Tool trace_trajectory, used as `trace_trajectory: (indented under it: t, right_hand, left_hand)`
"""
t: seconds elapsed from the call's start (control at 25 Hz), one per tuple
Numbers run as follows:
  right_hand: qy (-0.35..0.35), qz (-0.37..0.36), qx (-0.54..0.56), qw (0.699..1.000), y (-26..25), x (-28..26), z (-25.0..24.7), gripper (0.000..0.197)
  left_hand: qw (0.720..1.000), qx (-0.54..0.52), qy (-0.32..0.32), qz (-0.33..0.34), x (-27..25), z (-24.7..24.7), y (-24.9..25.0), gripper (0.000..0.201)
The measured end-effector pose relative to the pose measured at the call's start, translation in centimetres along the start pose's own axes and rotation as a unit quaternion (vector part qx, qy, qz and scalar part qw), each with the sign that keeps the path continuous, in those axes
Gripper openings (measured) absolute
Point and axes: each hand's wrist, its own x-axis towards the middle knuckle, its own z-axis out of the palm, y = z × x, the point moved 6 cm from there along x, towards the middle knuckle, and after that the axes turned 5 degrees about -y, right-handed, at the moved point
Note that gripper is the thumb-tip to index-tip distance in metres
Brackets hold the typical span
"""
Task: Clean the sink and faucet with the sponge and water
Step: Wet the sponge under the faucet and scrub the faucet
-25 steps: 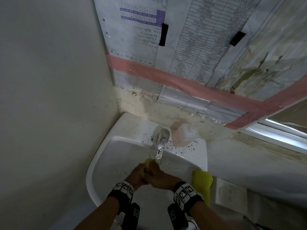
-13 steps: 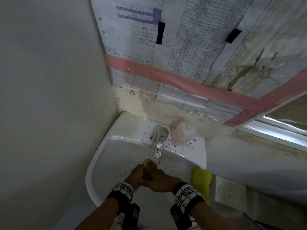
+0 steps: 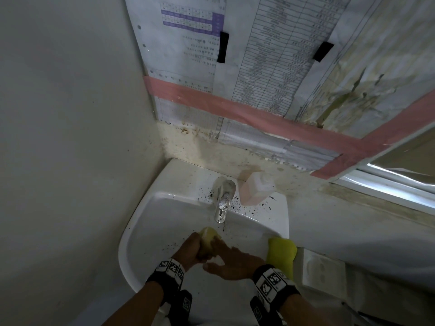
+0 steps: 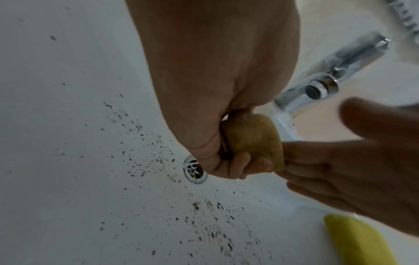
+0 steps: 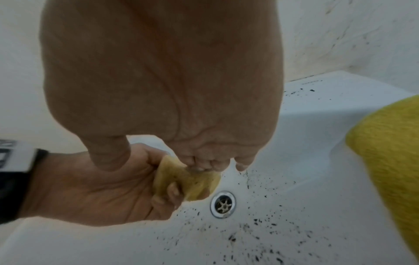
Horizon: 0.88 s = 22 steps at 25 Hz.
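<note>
Sponge [image 3: 208, 241], yellow and squashed, is gripped in the left hand [image 3: 191, 251], fingers curled tight round it; lower centre of the head view, over the sink [image 3: 150, 220] basin. In the left wrist view the sponge [image 4: 254, 139] sticks out of the fist at centre frame, just above the drain [image 4: 195, 169].

Right hand [image 3: 233, 262] is held just right of the sponge, fingers [image 3: 220, 245] extended and laid against it. They are not wrapped round it; the right wrist view shows the fingertips [image 5: 204, 164] touching the sponge's top edge and the thumb [image 5: 108, 154] apart from it. So a relaxed, uncurled hand touching, not gripping.

Faucet [image 3: 222, 201] is seen at centre of the head view, chrome, spout pointing down toward the hands. Water flow cannot be confirmed from any view.

Basin is peppered with black specks [image 5: 260, 231], densest around the drain [image 5: 223, 204] and on the deck round the faucet base.

A yellow cloth [image 3: 281, 254] is draped on the sink's right rim, lower right of the head view. A translucent bottle [image 3: 257, 189] stands on the deck just right of the faucet. Printed sheets [image 3: 270, 55] are fixed to the wall above with pink tape [image 3: 235, 111], upper half of frame.
</note>
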Motion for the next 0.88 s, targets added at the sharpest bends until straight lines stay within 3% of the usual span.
trace_trajectory:
  t: [0.04,0.16,0.24,0.44,0.56,0.64,0.72,0.88]
  right_hand:
    - [0.009,0.019,-0.001,1.0,0.3,0.2,-0.6,0.087]
    - [0.046,-0.039,0.014,0.998,-1.1,1.1,-0.8,0.09]
    - [0.018,-0.06,0.017,0.998,-0.7,0.9,0.9,0.089]
    - [0.063,-0.019,0.001,0.998,0.0,1.1,-1.3,0.1]
    - [0.042,-0.063,0.009,0.997,-0.8,0.8,0.2,0.094]
    - [0.027,-0.033,-0.008,0.999,0.9,0.3,0.9,0.091]
    - [0.056,-0.015,0.003,0.998,1.7,0.6,-0.4,0.094]
    - [0.063,-0.078,0.022,0.995,0.1,0.9,-0.3,0.083]
  left_hand:
    - [1.0,0.007,0.001,0.003,-0.4,0.5,0.1,0.034]
    - [1.0,0.013,-0.002,-0.004,-0.5,1.0,0.7,0.037]
    - [1.0,0.0,0.016,-0.005,0.0,-0.2,0.8,0.035]
    - [1.0,-0.002,-0.002,-0.007,-0.6,1.1,0.2,0.036]
    - [1.0,0.005,0.013,-0.021,-0.2,0.8,0.3,0.039]
    - [0.999,0.002,0.035,-0.023,0.5,0.0,-0.1,0.041]
    - [1.0,0.004,0.021,-0.011,0.4,0.9,-0.2,0.044]
    - [1.0,0.008,0.013,-0.008,-0.4,1.0,1.2,0.033]
